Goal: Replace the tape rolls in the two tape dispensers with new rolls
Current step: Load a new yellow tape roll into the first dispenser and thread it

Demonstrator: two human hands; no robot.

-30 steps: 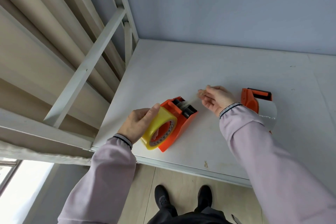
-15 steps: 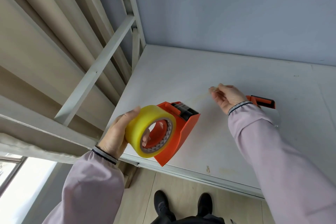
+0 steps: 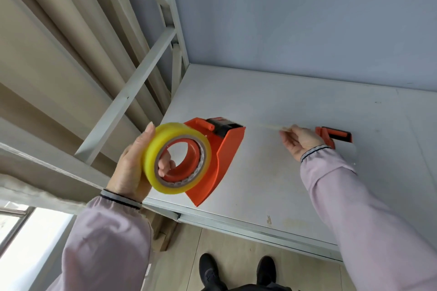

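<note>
we are now lifting the orange plastic tape dispenser [image 3: 220, 146] with its yellow roll off the white table [image 3: 272, 186], left hand [image 3: 132, 168] gripping it, right hand [image 3: 299, 140] pinching the drawn-out tape end, nearly loaded.

We see two long, loose sleeves of pale lilac-pink fabric, the left sleeve [image 3: 106, 238] and the right sleeve [image 3: 369, 220] both softly creased. Each ends in a gathered grey ribbed cuff edged with thin dark stripes, the left cuff [image 3: 120, 198] and the right cuff [image 3: 314, 152]. Below, we make out two black shoes [image 3: 236, 269] and dark trousers.
</note>
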